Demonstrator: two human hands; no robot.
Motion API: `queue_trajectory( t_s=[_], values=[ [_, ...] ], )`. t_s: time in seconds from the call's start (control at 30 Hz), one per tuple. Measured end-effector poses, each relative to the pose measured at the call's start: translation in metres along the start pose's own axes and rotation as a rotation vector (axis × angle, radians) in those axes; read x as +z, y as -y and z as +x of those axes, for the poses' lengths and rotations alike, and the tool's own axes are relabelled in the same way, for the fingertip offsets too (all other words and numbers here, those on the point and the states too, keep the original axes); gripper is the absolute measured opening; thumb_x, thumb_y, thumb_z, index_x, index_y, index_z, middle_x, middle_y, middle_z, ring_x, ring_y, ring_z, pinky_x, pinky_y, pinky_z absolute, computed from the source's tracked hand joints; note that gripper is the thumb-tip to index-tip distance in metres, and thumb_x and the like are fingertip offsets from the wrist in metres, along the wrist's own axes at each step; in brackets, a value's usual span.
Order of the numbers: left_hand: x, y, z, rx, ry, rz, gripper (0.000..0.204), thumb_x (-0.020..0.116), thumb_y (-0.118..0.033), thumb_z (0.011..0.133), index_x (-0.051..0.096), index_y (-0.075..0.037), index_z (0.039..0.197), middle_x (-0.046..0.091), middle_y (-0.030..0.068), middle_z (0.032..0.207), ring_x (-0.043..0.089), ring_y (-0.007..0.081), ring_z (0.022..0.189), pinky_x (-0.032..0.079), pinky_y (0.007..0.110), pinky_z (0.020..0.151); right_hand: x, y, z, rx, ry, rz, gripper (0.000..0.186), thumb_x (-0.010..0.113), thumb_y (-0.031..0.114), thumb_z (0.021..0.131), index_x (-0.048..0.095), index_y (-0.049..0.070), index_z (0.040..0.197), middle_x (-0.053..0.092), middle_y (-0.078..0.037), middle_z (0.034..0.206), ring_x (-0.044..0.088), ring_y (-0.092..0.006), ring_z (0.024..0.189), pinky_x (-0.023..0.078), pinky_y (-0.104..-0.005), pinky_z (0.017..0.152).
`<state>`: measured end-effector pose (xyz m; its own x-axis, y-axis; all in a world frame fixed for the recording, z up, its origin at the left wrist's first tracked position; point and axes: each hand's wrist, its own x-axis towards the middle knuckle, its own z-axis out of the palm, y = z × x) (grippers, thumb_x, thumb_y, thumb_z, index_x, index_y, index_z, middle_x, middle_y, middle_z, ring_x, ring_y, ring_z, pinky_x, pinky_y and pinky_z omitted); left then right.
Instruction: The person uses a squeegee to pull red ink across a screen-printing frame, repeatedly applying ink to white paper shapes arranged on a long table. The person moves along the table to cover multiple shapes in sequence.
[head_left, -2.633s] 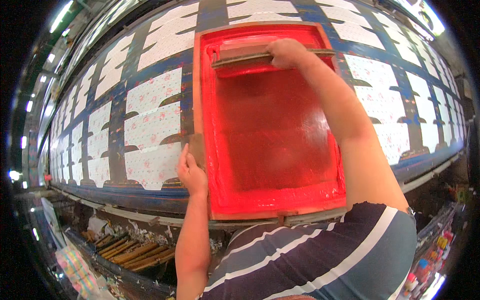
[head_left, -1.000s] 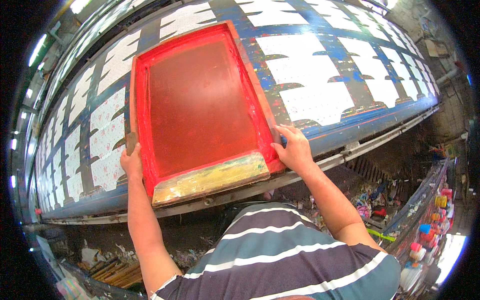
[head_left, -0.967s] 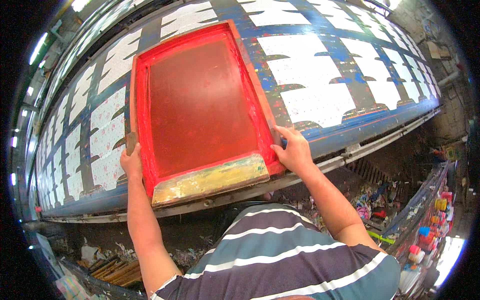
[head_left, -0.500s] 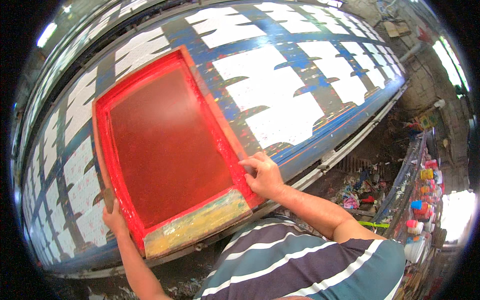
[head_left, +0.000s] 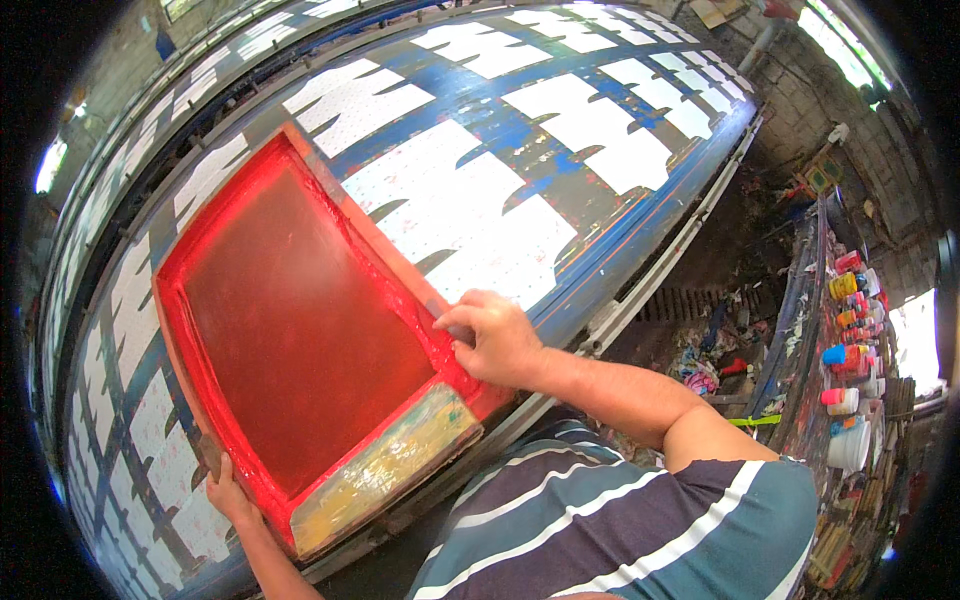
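A silkscreen printing frame (head_left: 310, 330) with a dark red mesh and bright red ink around its inner border lies tilted over the long table (head_left: 560, 160). A board smeared yellow and grey (head_left: 385, 470) runs along its near end. My left hand (head_left: 232, 492) is closed around the frame's left side, by a small brown block (head_left: 211, 455). On the right side, my right hand (head_left: 495, 340) grips the rim near the close corner, thumb and fingers bent around it. White cut fabric pieces (head_left: 450, 205) lie in rows on the table; what lies under the frame is hidden.
A pale metal rail (head_left: 660, 270) follows the table's near edge. Right of it, a bench carries several paint containers (head_left: 848, 355) and a white bucket (head_left: 850, 447). Crumpled rags (head_left: 700, 375) lie below. Another table with white pieces (head_left: 195, 85) stands beyond on the left.
The view has shifted along the table. Both hands have carried the screen frame rightward relative to the fabric, so its right edge now sits closer to the neighbouring white piece.
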<state>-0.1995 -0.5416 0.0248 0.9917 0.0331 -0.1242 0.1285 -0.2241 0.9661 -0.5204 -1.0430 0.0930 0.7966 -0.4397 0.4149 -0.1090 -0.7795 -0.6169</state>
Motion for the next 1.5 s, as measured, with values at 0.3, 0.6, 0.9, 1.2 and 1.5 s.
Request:
queue_trajectory(
  t_s=[0.3,0.6,0.9,1.2,1.5],
  values=[
    [0.247,-0.067,-0.070,0.074,0.060,-0.172,0.029,0.080,-0.004,0.104,0.076,0.005,0.130,0.081,0.0134,0.120,0.080,0.0229,0.098,0.065,0.037,0.091,-0.157,-0.196,0.045,-0.005,-0.029,-0.112,0.024,0.078,0.005,0.082,0.083,0.010,0.105,0.073,-0.012,0.095,0.075,-0.0354,0.089,0.061,-0.0454,0.079],
    [0.577,-0.114,-0.233,0.082,0.017,-0.166,0.030,0.085,-0.001,0.098,0.077,0.002,0.126,0.082,0.0088,0.112,0.079,0.0207,0.094,0.063,0.036,0.089,-0.366,-0.473,0.050,0.185,-0.027,-0.129,0.029,0.076,-0.001,0.083,0.086,0.008,0.109,0.075,-0.014,0.098,0.077,-0.0321,0.092,0.064,-0.0413,0.084],
    [0.770,-0.110,-0.356,0.101,-0.044,-0.177,0.030,0.089,-0.002,0.094,0.076,0.001,0.121,0.080,0.0066,0.112,0.074,0.0169,0.095,0.060,0.035,0.089,-0.478,-0.637,0.033,0.384,-0.129,0.021,0.031,0.073,-0.010,0.084,0.085,0.005,0.108,0.078,-0.012,0.104,0.081,-0.0259,0.095,0.064,-0.0367,0.086],
    [0.816,-0.109,-0.396,0.080,-0.099,-0.040,0.031,0.092,-0.005,0.092,0.075,0.000,0.118,0.080,0.0069,0.109,0.073,0.0167,0.094,0.059,0.035,0.089,-0.509,-0.700,0.034,0.374,-0.112,0.058,0.031,0.072,-0.010,0.082,0.083,0.002,0.108,0.077,-0.012,0.103,0.076,-0.0249,0.093,0.059,-0.0353,0.084],
    [0.838,-0.118,-0.410,0.139,-0.102,0.120,0.037,0.096,-0.017,0.087,0.079,0.000,0.115,0.083,0.0097,0.102,0.076,0.0196,0.091,0.062,0.038,0.087,-0.524,-0.733,0.035,0.383,-0.052,0.070,0.034,0.069,-0.012,0.088,0.079,-0.001,0.118,0.077,-0.014,0.118,0.076,-0.0263,0.111,0.061,-0.0386,0.096]
  ],
)
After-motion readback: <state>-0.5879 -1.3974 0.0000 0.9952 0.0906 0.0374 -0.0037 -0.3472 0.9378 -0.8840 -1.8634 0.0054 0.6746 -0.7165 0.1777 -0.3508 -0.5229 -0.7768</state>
